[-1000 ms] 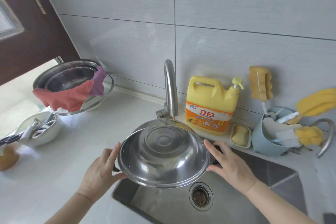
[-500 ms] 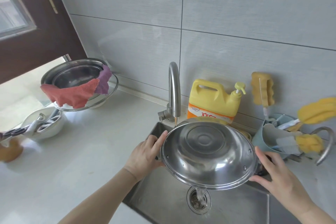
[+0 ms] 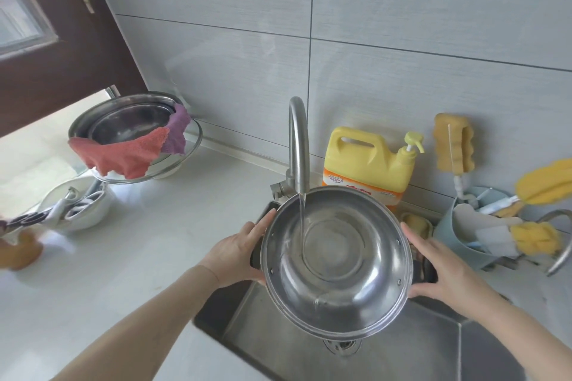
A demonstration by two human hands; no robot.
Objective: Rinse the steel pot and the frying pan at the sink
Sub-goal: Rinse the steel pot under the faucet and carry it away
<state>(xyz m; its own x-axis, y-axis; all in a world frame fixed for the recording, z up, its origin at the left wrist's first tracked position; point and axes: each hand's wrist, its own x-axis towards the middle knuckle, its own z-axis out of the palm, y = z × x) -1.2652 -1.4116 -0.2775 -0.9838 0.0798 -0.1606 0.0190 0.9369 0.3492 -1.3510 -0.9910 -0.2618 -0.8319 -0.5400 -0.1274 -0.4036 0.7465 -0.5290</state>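
The steel pot [image 3: 337, 260] now sits directly under the tap [image 3: 298, 145], held between the two hands above the sink [image 3: 433, 346]; a second ago it was tilted with its open mouth toward the camera and no water reaching it, and half a second ago it was off to the right of the spout; now the stream [image 3: 301, 226] falls inside it, just left of the centre of its base, and a shallow film of water is gathering there.

The left hand [image 3: 238, 254] presses against the pot's left side, fingers [image 3: 263, 223] stretched along the rim and wall near the dark side handle; the right hand [image 3: 448, 269] mirrors it on the right, fingers [image 3: 416, 240] fairly straight and close together against the wall, the thumb below near the other handle (whether either thumb hooks a handle I cannot tell, the pot hides it).

This suggests the pot's rinse has just begun; swirling and tipping the water out probably comes next, and the frying pan, which I cannot pick out here, remains to be done.

Beyond the right fingers stand the yellow detergent jug [image 3: 368, 164] and a blue holder [image 3: 464, 238] of sponges; beyond the left fingers, on the surface [image 3: 139, 257], a steel bowl [image 3: 130, 124] draped with cloths.
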